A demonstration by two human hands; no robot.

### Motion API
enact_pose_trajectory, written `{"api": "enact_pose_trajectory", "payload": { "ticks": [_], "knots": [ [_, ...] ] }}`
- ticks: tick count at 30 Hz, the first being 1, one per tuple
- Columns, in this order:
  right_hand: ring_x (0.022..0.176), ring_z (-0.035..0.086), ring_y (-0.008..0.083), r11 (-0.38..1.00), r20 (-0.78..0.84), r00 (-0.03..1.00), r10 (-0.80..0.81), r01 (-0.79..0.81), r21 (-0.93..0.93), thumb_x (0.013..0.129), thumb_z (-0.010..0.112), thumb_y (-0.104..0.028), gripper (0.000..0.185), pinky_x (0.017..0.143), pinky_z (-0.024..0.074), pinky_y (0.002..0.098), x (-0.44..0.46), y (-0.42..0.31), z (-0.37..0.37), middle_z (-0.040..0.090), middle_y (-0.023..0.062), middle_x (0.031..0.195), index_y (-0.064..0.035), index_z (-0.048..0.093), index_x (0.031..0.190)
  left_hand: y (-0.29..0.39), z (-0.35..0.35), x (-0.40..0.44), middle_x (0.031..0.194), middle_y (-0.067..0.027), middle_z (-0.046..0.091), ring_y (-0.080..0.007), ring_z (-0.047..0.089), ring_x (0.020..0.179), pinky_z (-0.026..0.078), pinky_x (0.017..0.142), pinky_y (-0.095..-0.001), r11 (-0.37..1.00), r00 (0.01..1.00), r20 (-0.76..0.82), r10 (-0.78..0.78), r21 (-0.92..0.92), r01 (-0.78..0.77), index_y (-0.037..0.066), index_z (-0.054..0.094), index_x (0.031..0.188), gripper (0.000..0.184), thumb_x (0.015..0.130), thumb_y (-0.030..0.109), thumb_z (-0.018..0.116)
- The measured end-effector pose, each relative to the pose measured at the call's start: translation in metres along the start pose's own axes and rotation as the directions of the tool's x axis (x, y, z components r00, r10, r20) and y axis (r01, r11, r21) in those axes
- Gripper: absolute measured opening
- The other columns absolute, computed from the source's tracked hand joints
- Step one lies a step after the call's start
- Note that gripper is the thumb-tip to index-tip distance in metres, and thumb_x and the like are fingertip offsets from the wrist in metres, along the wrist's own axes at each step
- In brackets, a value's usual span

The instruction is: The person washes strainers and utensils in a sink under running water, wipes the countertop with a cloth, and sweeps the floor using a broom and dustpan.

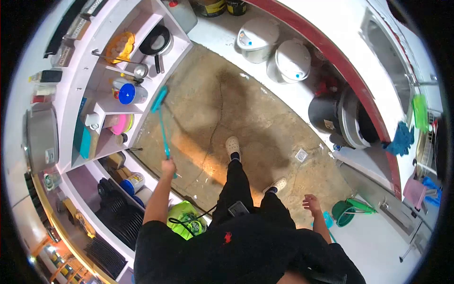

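Observation:
My left hand is closed around the handle of a teal broom. Its wide head rests on or just above the floor by the left shelves; which of the two I cannot tell. On the other side, my right hand hangs with its fingers apart and holds nothing. Close to that hand, a teal plastic piece is partly hidden by my forearm. A dark green bucket stands just beyond it.
Shelves with pans, tubs and a stack of black plates line the left. Under the counter sit two white lidded appliances and a large black pot. A drain and a green bag are on the floor.

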State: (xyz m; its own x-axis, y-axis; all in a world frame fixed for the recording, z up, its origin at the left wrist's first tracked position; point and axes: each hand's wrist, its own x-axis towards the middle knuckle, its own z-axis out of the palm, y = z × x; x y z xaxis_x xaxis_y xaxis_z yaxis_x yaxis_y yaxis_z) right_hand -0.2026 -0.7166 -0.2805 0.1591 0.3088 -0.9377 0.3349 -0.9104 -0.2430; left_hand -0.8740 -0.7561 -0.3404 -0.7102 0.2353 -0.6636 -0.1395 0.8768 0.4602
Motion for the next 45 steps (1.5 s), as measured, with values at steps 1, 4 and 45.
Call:
{"api": "enact_pose_trajectory", "payload": {
  "ticks": [1, 4, 45],
  "knots": [
    [0.060, 0.056, 0.0157, 1.000, 0.001, 1.000, 0.001, -0.001, -0.004, 0.083, 0.053, -0.024, 0.024, 0.053, 0.0450, 0.0286, -0.004, -0.010, 0.012, 0.058, 0.0071, 0.077, -0.0095, 0.054, 0.102, 0.002, -0.014, 0.029, 0.049, -0.0051, 0.045, -0.0166, 0.042, 0.036, 0.033, 0.032, -0.0303, 0.998, 1.000, 0.015, -0.010, -0.065, 0.011, 0.003, 0.051, 0.091, 0.014, 0.084, 0.014, 0.045],
    [0.061, 0.057, 0.0163, 0.996, -0.024, 0.997, 0.066, -0.065, 0.060, 0.082, 0.054, -0.024, 0.025, 0.053, 0.0463, 0.0283, -0.020, -0.020, 0.031, 0.058, 0.0068, 0.077, -0.0091, 0.053, 0.102, 0.002, -0.041, 0.130, 0.053, -0.0069, 0.047, -0.0188, 0.046, 0.041, 0.036, 0.036, -0.0320, 0.960, 0.994, 0.089, -0.070, -0.265, 0.091, 0.004, 0.050, 0.081, 0.016, 0.084, 0.018, 0.044],
    [0.064, 0.057, 0.0127, 0.857, -0.389, 0.911, 0.137, 0.088, 0.507, 0.077, 0.060, -0.012, 0.028, 0.057, 0.0461, 0.0263, -0.160, 0.395, -0.014, 0.061, 0.0093, 0.080, -0.0001, 0.055, 0.102, 0.092, 0.414, -0.423, 0.051, 0.0013, 0.040, -0.0110, 0.040, 0.042, 0.031, 0.032, -0.0248, 0.452, 0.435, 0.688, -0.581, 0.717, -0.530, 0.009, 0.041, 0.063, 0.023, 0.084, 0.017, 0.044]
  ]
}}
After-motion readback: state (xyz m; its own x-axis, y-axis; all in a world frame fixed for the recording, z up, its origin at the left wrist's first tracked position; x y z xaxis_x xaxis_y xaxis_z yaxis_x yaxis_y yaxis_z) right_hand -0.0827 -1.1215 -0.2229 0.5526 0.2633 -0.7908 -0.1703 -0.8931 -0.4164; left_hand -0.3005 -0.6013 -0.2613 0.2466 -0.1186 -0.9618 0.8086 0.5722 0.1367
